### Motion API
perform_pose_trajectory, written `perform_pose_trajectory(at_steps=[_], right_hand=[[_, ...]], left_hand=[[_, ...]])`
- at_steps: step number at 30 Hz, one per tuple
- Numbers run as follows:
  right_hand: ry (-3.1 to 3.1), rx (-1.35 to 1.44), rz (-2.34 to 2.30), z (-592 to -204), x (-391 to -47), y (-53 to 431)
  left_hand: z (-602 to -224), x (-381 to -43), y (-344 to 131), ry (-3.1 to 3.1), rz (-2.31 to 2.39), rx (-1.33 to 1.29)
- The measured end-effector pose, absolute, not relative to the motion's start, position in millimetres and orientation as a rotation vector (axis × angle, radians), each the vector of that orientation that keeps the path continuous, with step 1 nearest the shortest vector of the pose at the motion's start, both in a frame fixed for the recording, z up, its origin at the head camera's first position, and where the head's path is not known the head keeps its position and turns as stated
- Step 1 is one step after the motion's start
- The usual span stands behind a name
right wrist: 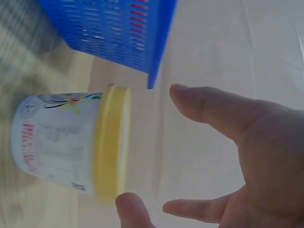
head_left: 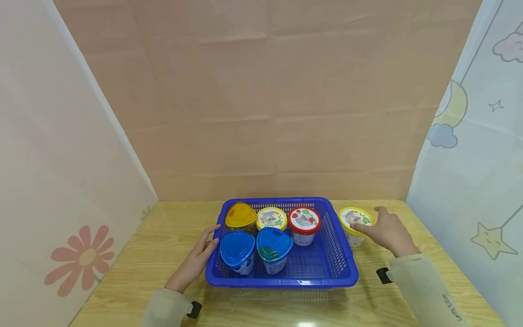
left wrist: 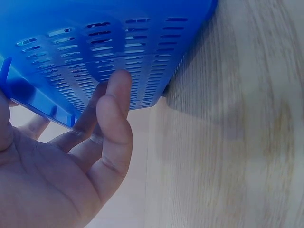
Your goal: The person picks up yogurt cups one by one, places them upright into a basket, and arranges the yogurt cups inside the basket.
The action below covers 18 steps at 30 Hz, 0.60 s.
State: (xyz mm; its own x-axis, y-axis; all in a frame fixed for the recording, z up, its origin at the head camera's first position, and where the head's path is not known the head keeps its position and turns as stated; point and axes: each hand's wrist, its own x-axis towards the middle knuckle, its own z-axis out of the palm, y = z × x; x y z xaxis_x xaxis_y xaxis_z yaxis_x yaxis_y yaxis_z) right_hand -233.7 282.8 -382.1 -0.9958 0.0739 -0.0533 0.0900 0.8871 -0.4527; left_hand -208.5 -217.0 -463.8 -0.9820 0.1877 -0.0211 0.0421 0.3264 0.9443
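A blue-purple plastic basket [head_left: 282, 282] holds several lidded tubs. At its left side, my left hand [head_left: 198, 257] holds the rim; in the left wrist view, bent fingers [left wrist: 116, 128] lie under the rim beside the slotted wall [left wrist: 133, 52]. Outside the basket's right side stands an upright white tub with a yellow lid [head_left: 354, 220]. My right hand [head_left: 390, 232] is spread around the top of this tub. The right wrist view shows a gap between thumb and fingers, with the yellow lid [right wrist: 110, 142] in front of them and not gripped.
Inside the basket are an amber tub with a yellow-orange lid [head_left: 241, 215], a yellow-rimmed tub [head_left: 271, 219], a red-rimmed tub [head_left: 304, 220] and two blue-lidded tubs [head_left: 237, 248] [head_left: 273, 244]. A wooden table [head_left: 171, 227] lies beneath. Brown covering [head_left: 265, 113] hangs behind.
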Motion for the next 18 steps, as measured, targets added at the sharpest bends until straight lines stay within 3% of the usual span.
perform_pose_trajectory(at_steps=[18], right_hand=[[2.849, 0.208, -1.021, -415.7, -246.4, 288.0]], left_hand=[[-464.7, -209.1, -218.1, 2.468, 1.727, 0.209]])
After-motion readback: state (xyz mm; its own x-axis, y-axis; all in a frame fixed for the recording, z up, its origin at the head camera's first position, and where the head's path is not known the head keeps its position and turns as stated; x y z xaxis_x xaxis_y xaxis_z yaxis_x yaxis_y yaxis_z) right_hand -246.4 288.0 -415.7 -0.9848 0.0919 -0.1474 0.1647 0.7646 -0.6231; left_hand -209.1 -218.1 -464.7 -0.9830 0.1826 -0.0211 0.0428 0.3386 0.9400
